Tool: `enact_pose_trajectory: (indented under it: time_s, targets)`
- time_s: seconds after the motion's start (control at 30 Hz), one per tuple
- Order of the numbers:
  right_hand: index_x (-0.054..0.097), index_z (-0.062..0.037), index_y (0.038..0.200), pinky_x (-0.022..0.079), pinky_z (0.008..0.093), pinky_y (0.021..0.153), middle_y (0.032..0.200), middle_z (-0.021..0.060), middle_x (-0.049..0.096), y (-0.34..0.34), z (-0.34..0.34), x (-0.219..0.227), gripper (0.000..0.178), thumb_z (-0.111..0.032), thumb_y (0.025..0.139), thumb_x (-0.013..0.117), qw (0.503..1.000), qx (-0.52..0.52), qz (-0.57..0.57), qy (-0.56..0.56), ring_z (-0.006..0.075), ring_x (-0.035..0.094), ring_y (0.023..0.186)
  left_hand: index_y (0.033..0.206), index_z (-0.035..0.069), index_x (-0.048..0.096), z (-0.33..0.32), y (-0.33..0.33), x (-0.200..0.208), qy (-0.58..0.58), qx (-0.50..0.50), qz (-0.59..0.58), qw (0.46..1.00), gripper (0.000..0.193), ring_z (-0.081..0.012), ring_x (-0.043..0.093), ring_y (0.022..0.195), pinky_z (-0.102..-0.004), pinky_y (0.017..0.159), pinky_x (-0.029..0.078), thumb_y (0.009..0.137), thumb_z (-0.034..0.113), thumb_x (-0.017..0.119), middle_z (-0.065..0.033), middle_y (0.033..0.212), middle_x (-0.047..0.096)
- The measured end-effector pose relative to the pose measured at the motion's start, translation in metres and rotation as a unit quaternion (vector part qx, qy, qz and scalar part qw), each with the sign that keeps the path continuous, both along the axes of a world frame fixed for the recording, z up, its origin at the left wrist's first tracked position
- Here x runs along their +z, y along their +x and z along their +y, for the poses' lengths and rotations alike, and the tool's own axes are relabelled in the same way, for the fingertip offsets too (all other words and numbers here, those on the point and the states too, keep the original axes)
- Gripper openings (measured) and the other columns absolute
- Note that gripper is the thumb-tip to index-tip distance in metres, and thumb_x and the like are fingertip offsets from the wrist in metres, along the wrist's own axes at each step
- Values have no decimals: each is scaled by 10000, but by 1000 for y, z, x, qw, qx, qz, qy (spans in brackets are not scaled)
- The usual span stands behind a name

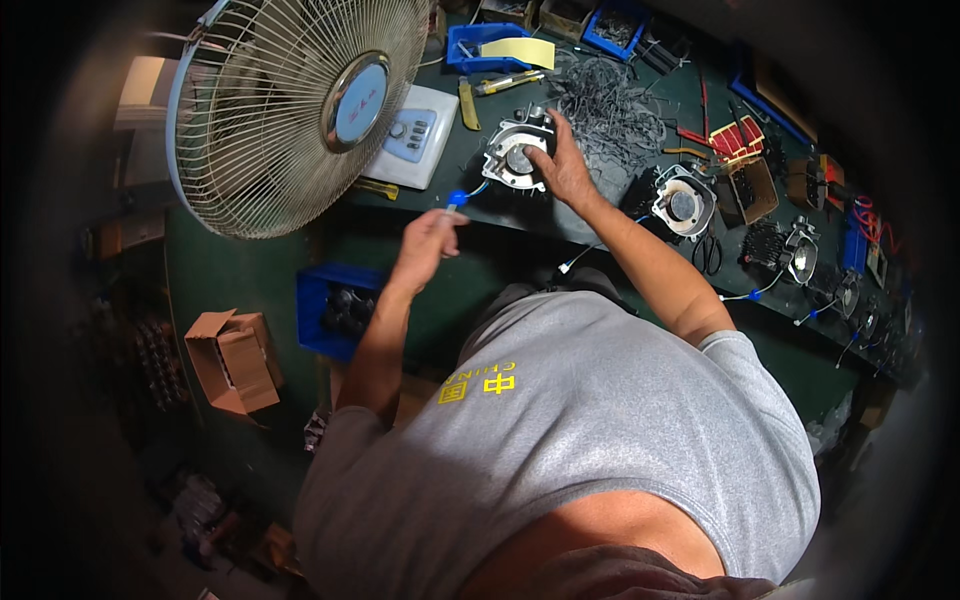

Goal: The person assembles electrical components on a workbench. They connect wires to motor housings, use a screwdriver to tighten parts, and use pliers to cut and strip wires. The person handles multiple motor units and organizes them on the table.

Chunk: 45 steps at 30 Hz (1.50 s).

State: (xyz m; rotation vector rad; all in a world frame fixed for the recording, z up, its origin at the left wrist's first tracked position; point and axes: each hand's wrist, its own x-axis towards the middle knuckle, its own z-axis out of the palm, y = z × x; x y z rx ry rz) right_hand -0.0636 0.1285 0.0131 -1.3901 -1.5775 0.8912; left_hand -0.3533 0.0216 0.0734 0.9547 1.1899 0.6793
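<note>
A silver metal housing (pixel 505 160) with a round disc in its middle stands near the bench's front edge. My right hand (pixel 568 170) grips it, fingers at its far right side and thumb over the disc. A short cable (pixel 478 189) with a blue piece (pixel 457 198) on it runs from the housing toward me. My left hand (pixel 428 243) is closed around the cable's end, just below the blue piece; the tip is hidden in the fingers. To the right, a similar housing (pixel 683 203) with its own cable sits on the bench.
A large fan (pixel 300 110) on a white base (pixel 425 140) stands at the left. Yellow cutters (pixel 468 105), a pile of black ties (pixel 610 110) and blue bins (pixel 470 50) lie beyond. More housings (pixel 800 255) line the right. Below left are a blue crate (pixel 312 310) and a carton (pixel 235 365).
</note>
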Motion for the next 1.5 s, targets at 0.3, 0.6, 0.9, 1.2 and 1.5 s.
enact_pose_trajectory:
  time_s: [0.3, 0.6, 0.9, 1.2, 1.5]
  targets:
    - [302, -29, 1555, 450, 448, 1100, 1412, 296, 534, 1, 0, 2, 831, -198, 893, 774, 1000, 9, 9, -22, 440, 561, 1286, 925, -5, 719, 23, -12, -102, -6, 111, 166, 980, 160, -117, 574, 535, -293, 513, 470, 951, 66, 578, -48, 666, 628]
    - [326, -35, 1542, 464, 429, 1072, 1384, 267, 564, -1, 1, -2, 775, -218, 922, 754, 1000, -3, -15, 5, 397, 603, 1245, 1064, -14, 730, -1, 49, -56, -65, -189, 127, 972, 223, -144, 643, 628, -304, 597, 529, 1013, 147, 585, -74, 721, 676]
    - [328, -31, 1542, 441, 425, 1101, 1406, 270, 546, 0, -1, 2, 774, -219, 920, 750, 1000, 2, -1, 7, 394, 565, 1299, 1062, 16, 722, -3, 54, 5, 112, -59, 84, 988, 258, -76, 561, 622, -249, 564, 459, 1053, 231, 580, 14, 712, 585]
    - [339, 16, 1538, 420, 430, 1148, 1476, 286, 487, -4, 0, -10, 832, -153, 859, 789, 999, -36, 8, 24, 404, 514, 1361, 848, 39, 637, 28, -8, -106, 57, 41, 271, 960, 226, -118, 546, 525, -298, 476, 423, 1009, 197, 628, -19, 649, 567]
    - [271, -23, 1572, 388, 471, 1166, 1534, 285, 426, 5, -6, 13, 867, -295, 893, 736, 999, -10, -19, -46, 457, 454, 1390, 1169, 3, 696, 7, -29, -96, 28, 41, 199, 979, 387, -102, 587, 652, -247, 605, 465, 1070, 346, 547, -42, 786, 672]
